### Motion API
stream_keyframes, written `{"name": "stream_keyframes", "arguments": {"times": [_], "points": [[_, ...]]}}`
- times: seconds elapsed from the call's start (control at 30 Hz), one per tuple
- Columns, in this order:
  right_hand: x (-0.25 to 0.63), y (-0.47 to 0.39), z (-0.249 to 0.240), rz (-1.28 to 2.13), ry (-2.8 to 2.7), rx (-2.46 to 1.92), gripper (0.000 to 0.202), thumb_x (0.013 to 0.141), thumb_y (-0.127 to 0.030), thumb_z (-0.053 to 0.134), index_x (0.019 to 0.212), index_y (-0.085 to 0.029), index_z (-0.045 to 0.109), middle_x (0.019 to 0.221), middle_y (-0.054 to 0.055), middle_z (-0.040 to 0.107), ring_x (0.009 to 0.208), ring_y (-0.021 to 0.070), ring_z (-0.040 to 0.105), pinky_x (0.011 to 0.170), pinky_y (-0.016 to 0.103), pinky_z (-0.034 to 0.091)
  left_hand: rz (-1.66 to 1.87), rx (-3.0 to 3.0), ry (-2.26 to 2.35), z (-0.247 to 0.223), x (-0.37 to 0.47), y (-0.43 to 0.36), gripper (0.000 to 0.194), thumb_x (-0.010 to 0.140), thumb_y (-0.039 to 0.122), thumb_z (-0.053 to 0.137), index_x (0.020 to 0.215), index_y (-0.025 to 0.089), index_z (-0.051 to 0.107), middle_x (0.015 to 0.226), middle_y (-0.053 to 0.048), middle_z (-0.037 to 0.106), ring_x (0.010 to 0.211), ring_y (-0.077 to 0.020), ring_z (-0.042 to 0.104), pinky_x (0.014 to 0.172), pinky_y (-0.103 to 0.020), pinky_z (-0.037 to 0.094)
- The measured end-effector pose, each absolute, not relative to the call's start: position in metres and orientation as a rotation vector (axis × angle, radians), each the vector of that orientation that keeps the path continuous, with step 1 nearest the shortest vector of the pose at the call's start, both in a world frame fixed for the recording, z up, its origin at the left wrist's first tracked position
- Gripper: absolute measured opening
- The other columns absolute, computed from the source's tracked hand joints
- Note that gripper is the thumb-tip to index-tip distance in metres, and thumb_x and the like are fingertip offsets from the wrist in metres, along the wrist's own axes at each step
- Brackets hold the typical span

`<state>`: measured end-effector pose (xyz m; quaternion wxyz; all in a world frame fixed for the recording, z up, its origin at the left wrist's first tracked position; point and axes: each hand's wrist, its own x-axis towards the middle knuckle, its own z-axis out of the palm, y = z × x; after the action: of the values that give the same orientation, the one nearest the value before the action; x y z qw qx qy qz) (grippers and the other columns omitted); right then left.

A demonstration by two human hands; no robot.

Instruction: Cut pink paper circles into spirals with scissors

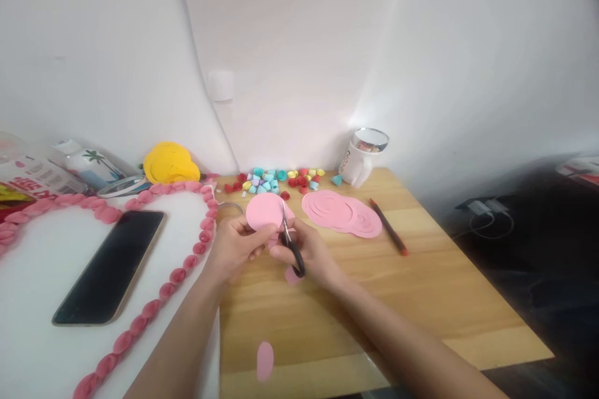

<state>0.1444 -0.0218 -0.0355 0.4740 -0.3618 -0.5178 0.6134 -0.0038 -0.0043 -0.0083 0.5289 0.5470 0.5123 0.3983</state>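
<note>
Pink paper disc with scissors, both in hand

Item one: a pink paper disc (262,211), the landmark for this entry. The left hand (238,243) is pinching its near edge between thumb and fingers.

Item two: black-handled scissors (291,244). The right hand (311,249) is grasping them by the handle, its fingers curling around it. Their long axis is running away from the person, the blades lying along the disc's right edge; whether the blades are parting is too small to tell. The left hand is sitting nearer the disc's middle; the right is sitting at its right side.

Surrounding stock: pink spirals (327,209) are lying right of the disc, a marker (389,228) farther right. Rolled paper pieces (267,186) are resting just beyond it. A pink oval scrap (264,360) is lying nearer the person than the disc; a phone (112,268) is lying well left.
</note>
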Motion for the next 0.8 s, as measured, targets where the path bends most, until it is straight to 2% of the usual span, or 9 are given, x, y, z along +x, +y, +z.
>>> {"name": "stream_keyframes", "arguments": {"times": [0.17,0.4,0.8], "points": [[0.1461,-0.0202,-0.0362,1.516,-1.267,-0.865,0.047,0.055,-0.041,0.077,0.081,-0.019,0.046,0.069,-0.001,0.053,0.063,0.0123,0.05,0.056,0.024,0.039,0.925,1.329,1.246,-0.0071,-0.0048,-0.0047,0.024,0.069,0.032,0.066,0.057,0.013,0.057,0.038,0.006,0.043,0.037,-0.0034,0.035,0.038,-0.018,0.025],[0.1458,-0.0203,-0.0351,1.481,-1.286,-0.876,0.046,0.055,-0.042,0.077,0.079,-0.018,0.045,0.063,-0.003,0.051,0.056,0.0094,0.043,0.051,0.021,0.035,0.923,1.335,1.257,-0.0028,-0.003,-0.0055,0.022,0.07,0.031,0.065,0.059,0.013,0.058,0.039,0.006,0.044,0.038,-0.0035,0.035,0.039,-0.018,0.026],[0.146,-0.0199,-0.0358,1.484,-1.277,-0.9,0.047,0.055,-0.043,0.076,0.08,-0.017,0.046,0.06,-0.004,0.049,0.052,0.0082,0.04,0.048,0.02,0.031,0.973,1.306,1.201,-0.0039,-0.0031,-0.0034,0.021,0.068,0.033,0.067,0.064,0.013,0.059,0.043,0.006,0.046,0.038,-0.0039,0.036,0.038,-0.018,0.027]]}}
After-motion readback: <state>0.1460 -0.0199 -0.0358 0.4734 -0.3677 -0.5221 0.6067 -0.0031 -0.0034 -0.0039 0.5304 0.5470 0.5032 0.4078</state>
